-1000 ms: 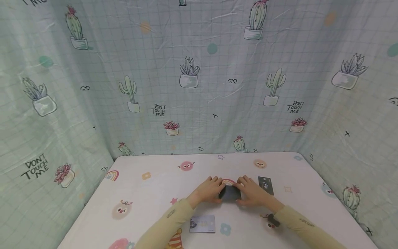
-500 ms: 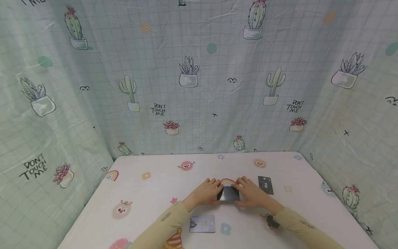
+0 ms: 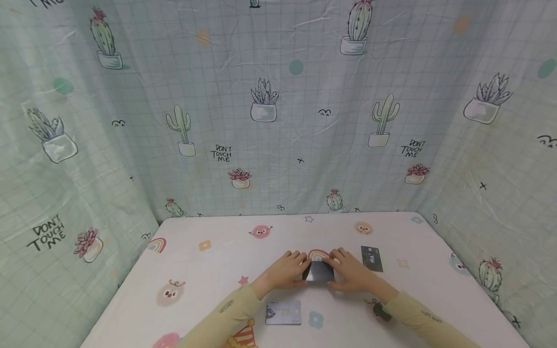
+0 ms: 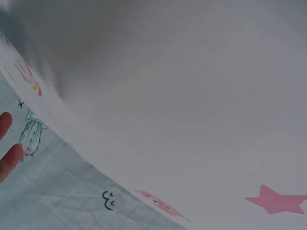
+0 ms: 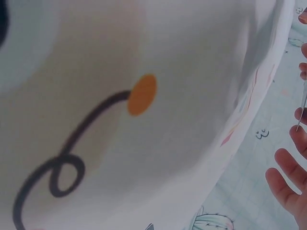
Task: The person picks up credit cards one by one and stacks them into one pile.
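Observation:
Both hands pinch a dark, glossy card (image 3: 319,271) by its sides, over the middle of the table. My left hand (image 3: 285,270) has its thumb at the near left corner and its fingers along the left side. Opposite it, my right hand (image 3: 350,270) grips the right side in the same way. In the right wrist view the card shows only as a thin edge (image 5: 303,108) between fingertips. Fingertips (image 4: 10,162) of the left hand appear at the border of the left wrist view, with the card out of sight there.
A silver card (image 3: 283,312) lies on the table nearer to me, below the left hand. Another dark card (image 3: 372,259), printed "Vip", lies beyond the right forearm. The table (image 3: 209,275) has a printed white cover, with patterned curtains (image 3: 300,135) around it.
The dark card has tilted slightly, and its face now catches a bright reflection. Both hands have shifted a little left and nearer with it, still holding it.

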Demonstrator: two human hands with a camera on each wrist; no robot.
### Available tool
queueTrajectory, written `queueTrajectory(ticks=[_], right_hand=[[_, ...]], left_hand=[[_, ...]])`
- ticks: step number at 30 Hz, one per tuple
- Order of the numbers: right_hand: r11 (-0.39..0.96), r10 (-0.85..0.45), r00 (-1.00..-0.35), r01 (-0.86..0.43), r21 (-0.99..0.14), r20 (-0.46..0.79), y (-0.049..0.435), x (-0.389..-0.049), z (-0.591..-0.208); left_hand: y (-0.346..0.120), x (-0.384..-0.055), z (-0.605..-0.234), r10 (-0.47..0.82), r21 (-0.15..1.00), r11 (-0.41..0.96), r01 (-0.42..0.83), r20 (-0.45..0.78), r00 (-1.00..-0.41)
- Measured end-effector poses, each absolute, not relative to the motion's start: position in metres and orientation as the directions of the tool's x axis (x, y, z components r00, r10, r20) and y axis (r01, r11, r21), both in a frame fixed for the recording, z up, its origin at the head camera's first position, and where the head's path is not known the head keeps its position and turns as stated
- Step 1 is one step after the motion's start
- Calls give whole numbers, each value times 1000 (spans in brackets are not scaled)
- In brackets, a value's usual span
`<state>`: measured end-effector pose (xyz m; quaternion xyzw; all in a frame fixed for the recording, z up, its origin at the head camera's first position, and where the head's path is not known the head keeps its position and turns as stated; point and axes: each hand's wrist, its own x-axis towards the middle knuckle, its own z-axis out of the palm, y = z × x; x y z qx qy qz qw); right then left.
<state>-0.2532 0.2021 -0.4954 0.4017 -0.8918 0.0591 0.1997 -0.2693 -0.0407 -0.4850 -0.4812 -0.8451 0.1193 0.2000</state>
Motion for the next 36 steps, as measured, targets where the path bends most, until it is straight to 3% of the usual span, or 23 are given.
queueTrajectory(ticks=[4, 12, 29, 36], right_hand=[[666, -693, -587, -744, 59, 419, 201, -252, -495], [691, -678, -648, -723, 2, 347, 196, -245, -488], [644, -704, -582, -765, 19, 407, 192, -242, -486], [642, -702, -593, -766, -8, 395, 189, -240, -486]], left_hand=[[-44, -267, -484, 860, -382, 509, 771, 242, -448], [-49, -261, -479, 853, -356, 522, 775, 248, -460], [-60, -255, -478, 851, -360, 521, 774, 294, -436], [-66, -252, -477, 854, -371, 510, 776, 325, -406]])
